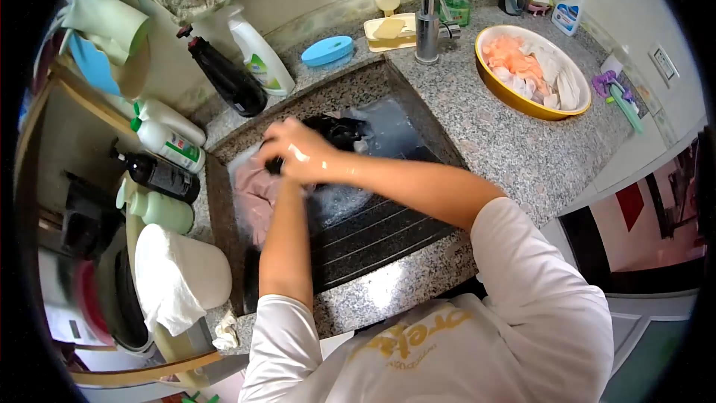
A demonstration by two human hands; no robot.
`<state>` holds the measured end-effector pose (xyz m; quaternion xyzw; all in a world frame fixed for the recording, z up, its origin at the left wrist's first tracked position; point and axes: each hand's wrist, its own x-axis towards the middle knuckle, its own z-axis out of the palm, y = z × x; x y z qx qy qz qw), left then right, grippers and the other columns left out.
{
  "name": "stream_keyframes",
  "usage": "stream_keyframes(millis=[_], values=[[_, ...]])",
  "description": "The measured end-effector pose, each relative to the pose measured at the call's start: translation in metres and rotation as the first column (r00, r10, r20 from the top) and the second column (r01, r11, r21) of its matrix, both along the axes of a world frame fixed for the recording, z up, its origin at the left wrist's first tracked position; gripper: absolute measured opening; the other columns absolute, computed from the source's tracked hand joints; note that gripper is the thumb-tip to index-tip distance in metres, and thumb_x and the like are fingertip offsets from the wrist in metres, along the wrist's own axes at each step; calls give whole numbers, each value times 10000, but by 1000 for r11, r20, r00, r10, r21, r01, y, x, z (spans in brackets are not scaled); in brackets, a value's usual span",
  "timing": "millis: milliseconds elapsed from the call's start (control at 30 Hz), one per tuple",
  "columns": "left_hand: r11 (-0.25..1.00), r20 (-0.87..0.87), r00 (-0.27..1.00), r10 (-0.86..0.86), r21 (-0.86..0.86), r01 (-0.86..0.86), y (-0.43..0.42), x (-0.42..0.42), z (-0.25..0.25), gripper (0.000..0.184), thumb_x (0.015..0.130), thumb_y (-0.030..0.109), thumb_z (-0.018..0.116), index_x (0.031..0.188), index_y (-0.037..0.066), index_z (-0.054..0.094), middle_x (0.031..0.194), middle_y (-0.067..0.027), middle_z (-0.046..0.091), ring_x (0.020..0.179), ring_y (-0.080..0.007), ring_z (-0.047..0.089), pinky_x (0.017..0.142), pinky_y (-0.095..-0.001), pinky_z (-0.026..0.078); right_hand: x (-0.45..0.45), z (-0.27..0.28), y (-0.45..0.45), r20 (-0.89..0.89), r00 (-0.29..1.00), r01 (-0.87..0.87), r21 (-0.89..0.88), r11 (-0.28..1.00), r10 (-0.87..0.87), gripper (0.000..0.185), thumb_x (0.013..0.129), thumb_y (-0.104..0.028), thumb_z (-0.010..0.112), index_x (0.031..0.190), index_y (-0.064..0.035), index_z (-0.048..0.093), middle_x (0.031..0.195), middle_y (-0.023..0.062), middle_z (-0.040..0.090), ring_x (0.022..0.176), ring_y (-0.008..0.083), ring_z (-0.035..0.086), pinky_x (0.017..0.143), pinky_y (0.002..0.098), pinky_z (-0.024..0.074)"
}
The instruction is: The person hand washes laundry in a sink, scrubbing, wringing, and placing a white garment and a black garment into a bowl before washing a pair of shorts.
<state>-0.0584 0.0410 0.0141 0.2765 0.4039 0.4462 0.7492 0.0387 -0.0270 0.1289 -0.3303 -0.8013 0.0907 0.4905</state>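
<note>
Over the left part of a stone sink (pixel 216 201), my two hands are pressed together, blurred by motion. My right hand (pixel 302 151) lies on top, wet with suds, its fingers closed round black cloth (pixel 339 132). Beneath it my left hand (pixel 292 177) is mostly covered; it appears closed on a dark bunch of the same cloth. Pink cloth (pixel 256 198) lies below and left of the hands in the sink. Soapy water (pixel 388 123) shows beyond the black cloth. A dark ribbed washboard surface (pixel 365 235) slopes along the near side.
A yellow-rimmed basin (pixel 548 112) with orange and white cloth stands right of the tap (pixel 426 30). Behind the sink are a blue soap dish (pixel 327 52), a white bottle (pixel 257 56) and a dark bottle (pixel 224 75). More bottles and a white bucket (pixel 212 272) line the left.
</note>
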Motion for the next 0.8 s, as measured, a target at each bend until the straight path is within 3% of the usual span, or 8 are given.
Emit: stream_keyframes(millis=[200,300,400,533,600,667,700,800], values=[[999,-41,999,-6,-41,4,-9,-3,37,339,835,354,427,998,82,548,908,-68,593,831,-193,575,710,-333,482,15,-21,2,116,982,122,207,971,-148,407,562,-355,629,937,-202,586,889,65,523,784,255,518,581,357,456],[998,-101,995,-5,-61,-1,-15,8,52,298,829,322,435,952,87,571,871,-62,602,805,-187,577,698,-329,479,57,-38,28,31,955,294,68,953,-296,428,594,-321,615,977,-140,553,837,98,508,778,289,537,644,387,462],[983,-192,969,-152,69,168,-26,8,76,277,827,269,472,995,65,554,944,-69,578,790,-188,579,649,-330,495,102,-55,43,248,857,451,65,890,-452,389,650,-326,588,992,-147,545,827,100,522,795,285,547,651,378,469],[911,-728,654,-204,103,400,-20,3,77,373,817,323,496,1083,64,529,992,-119,571,891,-232,552,768,-325,449,117,-50,45,611,719,493,-115,862,-330,492,676,-423,566,1108,-193,508,1041,119,509,980,313,485,781,479,401],[832,-983,166,79,157,533,-14,3,60,490,814,386,501,1217,113,444,1224,-264,391,1147,-356,379,944,-361,331,115,-50,45,748,619,566,-212,796,-241,555,676,-437,571,1174,-211,475,1158,132,476,1084,329,437,858,532,355],[748,-970,146,194,242,618,-2,6,7,577,818,443,472,1306,170,329,1332,-311,173,1230,-438,207,1013,-406,223,107,-58,39,824,563,510,-403,760,59,731,670,-479,578,1313,-261,306,1383,109,237,1256,340,224,943,636,172],[758,-986,-24,165,112,643,-11,17,-4,611,825,484,423,1343,216,239,1357,-300,113,1230,-473,173,1011,-469,191,103,-70,39,792,587,510,-523,683,169,854,661,-518,576,1363,-299,143,1440,57,44,1306,331,60,957,659,88],[779,-981,-86,172,82,622,-24,30,-25,583,838,494,383,1344,266,203,1352,-316,84,1227,-491,142,1018,-484,132,99,-103,41,818,564,525,-458,718,109,830,696,-528,540,1368,-314,104,1439,48,55,1298,337,83,955,647,127]])
